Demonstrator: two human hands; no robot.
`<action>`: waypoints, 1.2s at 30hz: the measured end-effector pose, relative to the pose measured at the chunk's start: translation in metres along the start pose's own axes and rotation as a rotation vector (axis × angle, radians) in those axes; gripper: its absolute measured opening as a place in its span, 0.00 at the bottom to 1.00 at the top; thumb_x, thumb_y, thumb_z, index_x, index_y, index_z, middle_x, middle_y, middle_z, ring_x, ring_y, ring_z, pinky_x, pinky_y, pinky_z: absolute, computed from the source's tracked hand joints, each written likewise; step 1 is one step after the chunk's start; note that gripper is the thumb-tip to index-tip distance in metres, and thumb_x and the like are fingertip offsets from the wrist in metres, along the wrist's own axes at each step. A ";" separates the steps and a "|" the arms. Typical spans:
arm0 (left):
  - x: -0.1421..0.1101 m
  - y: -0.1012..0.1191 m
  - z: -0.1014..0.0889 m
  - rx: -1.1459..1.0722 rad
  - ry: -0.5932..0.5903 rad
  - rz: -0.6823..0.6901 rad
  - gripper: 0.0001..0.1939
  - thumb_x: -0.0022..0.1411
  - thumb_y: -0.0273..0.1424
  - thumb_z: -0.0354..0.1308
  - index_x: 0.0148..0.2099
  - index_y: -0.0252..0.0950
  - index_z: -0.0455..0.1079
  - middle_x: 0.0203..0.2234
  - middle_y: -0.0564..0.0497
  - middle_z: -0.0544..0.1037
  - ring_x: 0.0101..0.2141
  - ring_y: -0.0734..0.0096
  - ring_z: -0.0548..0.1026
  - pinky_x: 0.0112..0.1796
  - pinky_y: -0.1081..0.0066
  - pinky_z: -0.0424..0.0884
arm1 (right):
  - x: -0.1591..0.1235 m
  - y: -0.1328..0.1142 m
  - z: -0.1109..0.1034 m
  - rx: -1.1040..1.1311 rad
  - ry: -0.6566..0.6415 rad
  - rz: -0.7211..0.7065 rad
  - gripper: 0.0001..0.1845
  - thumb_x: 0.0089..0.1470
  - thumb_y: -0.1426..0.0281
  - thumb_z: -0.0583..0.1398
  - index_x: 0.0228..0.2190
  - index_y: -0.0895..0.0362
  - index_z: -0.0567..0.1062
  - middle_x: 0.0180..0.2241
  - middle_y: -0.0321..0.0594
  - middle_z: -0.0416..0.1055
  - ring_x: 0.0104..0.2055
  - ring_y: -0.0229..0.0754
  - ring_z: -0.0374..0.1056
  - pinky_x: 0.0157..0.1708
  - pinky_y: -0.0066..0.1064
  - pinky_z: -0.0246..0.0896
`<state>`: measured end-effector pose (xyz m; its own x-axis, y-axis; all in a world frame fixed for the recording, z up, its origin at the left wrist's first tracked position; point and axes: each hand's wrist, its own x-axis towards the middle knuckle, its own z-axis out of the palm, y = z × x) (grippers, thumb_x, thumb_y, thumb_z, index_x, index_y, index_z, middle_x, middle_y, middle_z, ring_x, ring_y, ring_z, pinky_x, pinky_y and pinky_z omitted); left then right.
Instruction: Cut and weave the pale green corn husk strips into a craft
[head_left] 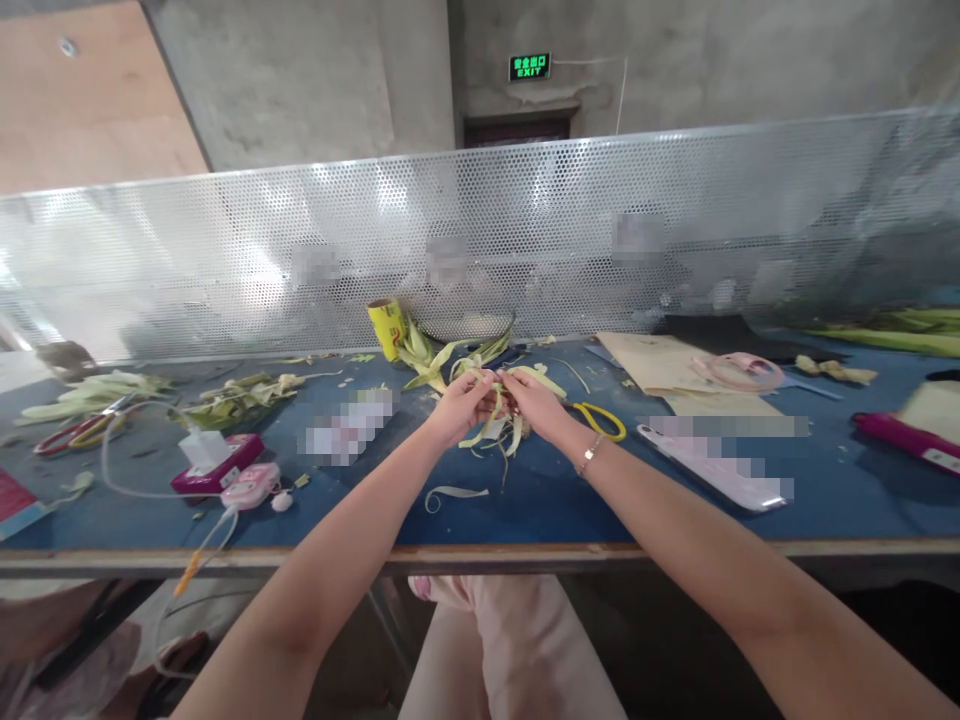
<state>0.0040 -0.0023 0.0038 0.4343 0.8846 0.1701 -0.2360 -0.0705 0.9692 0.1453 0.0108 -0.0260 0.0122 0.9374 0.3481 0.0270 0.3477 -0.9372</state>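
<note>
My left hand and my right hand meet over the blue table, fingertips together. Both are closed on thin pale-green corn husk strips, whose ends dangle below the fingers. How the strips cross between the fingertips is hidden. More corn husks lie just behind my hands, beside an upright yellow can-like cylinder. A yellow loop handle, perhaps of scissors, rests right of my right wrist. One loose curled husk strip lies nearer the table's front edge.
At left are red-handled scissors, a tissue pack, a pink case with a cable, and husk piles. A phone, brown paper and a pink tape roll lie right. A perforated metal screen stands behind.
</note>
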 end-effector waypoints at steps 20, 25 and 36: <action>0.001 -0.004 0.006 0.434 0.307 0.260 0.13 0.60 0.29 0.56 0.25 0.38 0.58 0.08 0.59 0.60 0.12 0.78 0.57 0.19 0.75 0.50 | -0.016 -0.022 0.009 -0.260 0.062 -0.344 0.17 0.55 0.57 0.52 0.21 0.53 0.63 0.20 0.33 0.57 0.25 0.39 0.54 0.27 0.31 0.49; -0.001 -0.007 0.011 0.318 0.258 0.288 0.13 0.60 0.29 0.57 0.26 0.38 0.57 0.09 0.60 0.59 0.12 0.80 0.56 0.19 0.75 0.49 | -0.008 -0.005 0.012 -0.113 0.050 -0.241 0.20 0.53 0.51 0.54 0.20 0.52 0.61 0.18 0.32 0.54 0.23 0.38 0.51 0.23 0.30 0.47; 0.009 -0.009 -0.003 0.263 0.306 0.243 0.11 0.62 0.30 0.53 0.28 0.39 0.56 0.10 0.61 0.58 0.12 0.80 0.55 0.18 0.75 0.48 | -0.010 -0.007 0.014 -0.089 0.018 -0.230 0.17 0.55 0.54 0.54 0.22 0.52 0.62 0.18 0.31 0.53 0.21 0.36 0.50 0.21 0.29 0.48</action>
<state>0.0079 0.0078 -0.0035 0.1083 0.9205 0.3755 -0.0535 -0.3717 0.9268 0.1308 -0.0012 -0.0234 0.0131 0.8328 0.5534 0.1189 0.5483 -0.8278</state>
